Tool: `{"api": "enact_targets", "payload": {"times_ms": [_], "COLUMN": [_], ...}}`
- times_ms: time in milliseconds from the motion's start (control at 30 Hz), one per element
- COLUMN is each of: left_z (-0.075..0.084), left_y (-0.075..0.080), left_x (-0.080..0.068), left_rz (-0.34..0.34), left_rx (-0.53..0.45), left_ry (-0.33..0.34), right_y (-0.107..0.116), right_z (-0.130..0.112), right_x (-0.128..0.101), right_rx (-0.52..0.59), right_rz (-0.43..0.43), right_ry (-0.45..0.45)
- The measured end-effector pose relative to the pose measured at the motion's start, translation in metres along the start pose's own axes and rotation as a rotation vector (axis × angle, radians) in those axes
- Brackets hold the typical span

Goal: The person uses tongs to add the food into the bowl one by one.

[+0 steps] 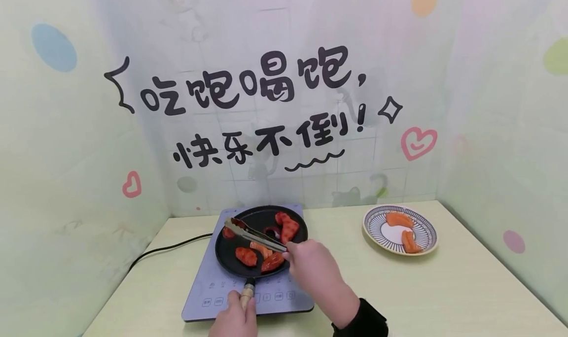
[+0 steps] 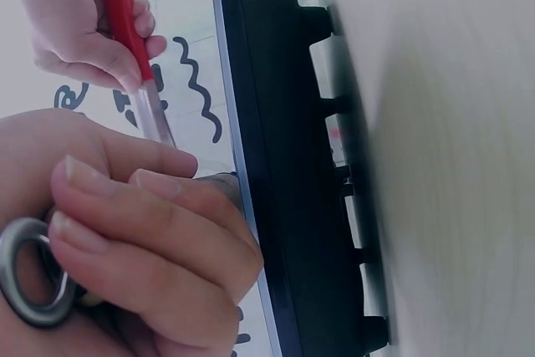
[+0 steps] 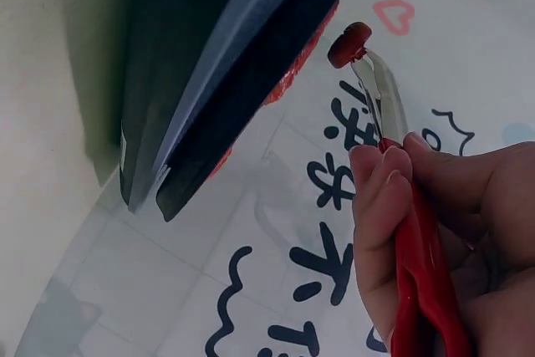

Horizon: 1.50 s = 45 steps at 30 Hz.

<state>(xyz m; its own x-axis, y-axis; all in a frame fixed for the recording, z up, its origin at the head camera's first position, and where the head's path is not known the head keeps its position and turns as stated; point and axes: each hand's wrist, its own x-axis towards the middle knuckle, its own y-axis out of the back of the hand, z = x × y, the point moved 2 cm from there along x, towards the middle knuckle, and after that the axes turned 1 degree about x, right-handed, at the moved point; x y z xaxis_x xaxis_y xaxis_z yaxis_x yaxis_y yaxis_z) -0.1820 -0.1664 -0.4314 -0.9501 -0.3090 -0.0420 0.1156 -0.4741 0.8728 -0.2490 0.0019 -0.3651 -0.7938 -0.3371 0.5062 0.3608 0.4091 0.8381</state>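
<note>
The cooker [image 1: 201, 287] is set toward the left of the counter [image 1: 466, 287], with the pan [image 1: 227, 258] carried on it. Above the pan, a red piece [image 3: 349, 44] is pinched by the tongs [image 1: 254, 237], hard to make out from the head; it is probably light, soft and slippery, best gripped gently across its middle. The handle [image 1: 246, 295] is wrapped by the fingers of the left hand [image 1: 232, 320], cut off below. Other pieces [image 1: 246, 256] are partly hidden by the tongs, whose grips are held in the right hand's [image 1: 315, 265] curled fingers. Farther right, two orange slices [image 1: 399, 219] are borne by the plate [image 1: 369, 227].
</note>
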Motion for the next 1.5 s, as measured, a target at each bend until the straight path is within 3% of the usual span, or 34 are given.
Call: {"api": "enact_targets", "payload": {"times_ms": [200,600,933,1267,1500], "left_z": [-0.001,-0.001,-0.001,-0.001,-0.002], "left_y": [0.000,0.000,-0.001,-0.003,-0.004], "left_x": [-0.001,-0.001,0.000,0.001,0.002], "left_rz": [0.011,0.044,0.026,0.022,0.006], "left_rx": [0.008,0.009,0.008,0.004,0.004], "left_ry": [-0.010,-0.030,-0.021,-0.028,0.001], "right_y": [-0.009,-0.016,-0.021,-0.012,0.024], "right_z": [-0.007,-0.017,-0.018,-0.008,0.011], "right_x": [-0.002,-0.001,-0.001,-0.002,-0.001], "right_rx": [-0.022,-0.042,-0.051,0.037,0.193], "right_rz": [-0.093,-0.128,-0.180,-0.113,-0.058], "right_ry": [-0.031,-0.047,-0.073,-0.069,-0.128]}}
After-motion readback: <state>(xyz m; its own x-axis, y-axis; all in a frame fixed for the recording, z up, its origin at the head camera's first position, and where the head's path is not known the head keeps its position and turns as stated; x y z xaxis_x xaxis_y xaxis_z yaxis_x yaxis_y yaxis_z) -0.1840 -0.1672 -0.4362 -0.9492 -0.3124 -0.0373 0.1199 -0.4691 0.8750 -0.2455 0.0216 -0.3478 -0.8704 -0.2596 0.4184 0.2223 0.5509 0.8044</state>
